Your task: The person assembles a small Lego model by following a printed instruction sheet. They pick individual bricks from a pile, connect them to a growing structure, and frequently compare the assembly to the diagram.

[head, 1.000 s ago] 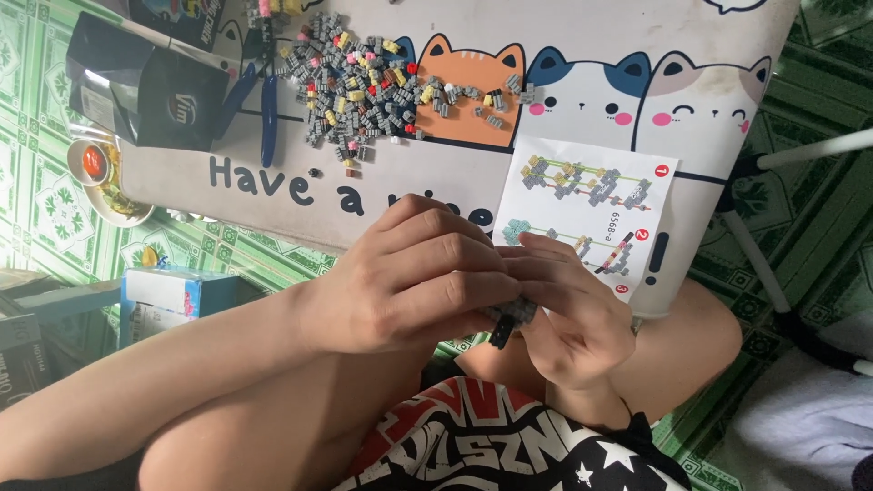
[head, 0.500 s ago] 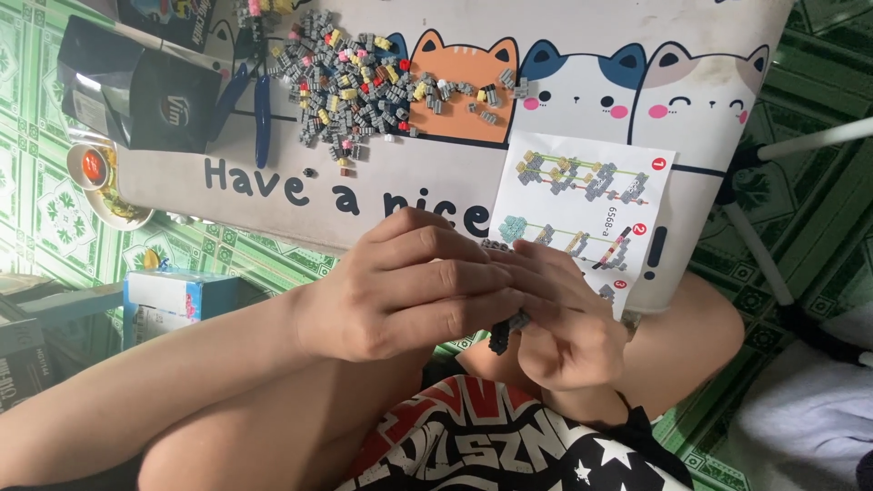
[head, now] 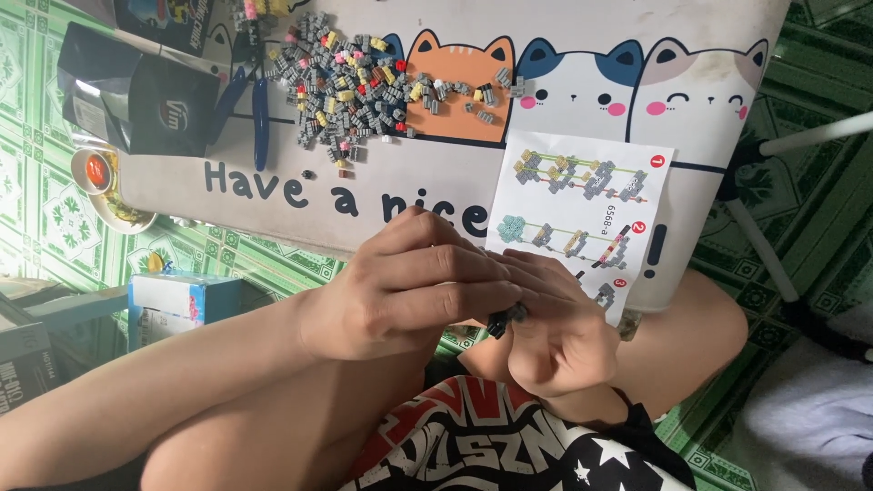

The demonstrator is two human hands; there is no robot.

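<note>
Both hands meet in front of the body, near the table edge. The left hand (head: 409, 291) lies over the right hand (head: 555, 332), and between them sits a small dark piece (head: 506, 317), only partly visible. The left fingers are drawn together and curled down onto the piece; the right fingers close around it from below. This looks like a pinch grip from both sides, judged suited to steadying something very small while pressing on it.

The table (head: 591, 55) is low and white with cartoon cats printed across it. On its far left part lies a heap of bricks (head: 359, 86), mostly grey with yellow, pink and red among them, spread loose so single bricks can be picked out. Just left of the heap lie blue-handled pliers (head: 259, 118). An instruction sheet (head: 582, 214) rests on the near right edge, just beyond the hands, placed where it can be read while working.

A dark bag (head: 136, 91) sits on the far left corner. A blue box (head: 182, 300) stands on the green floor to the left.
</note>
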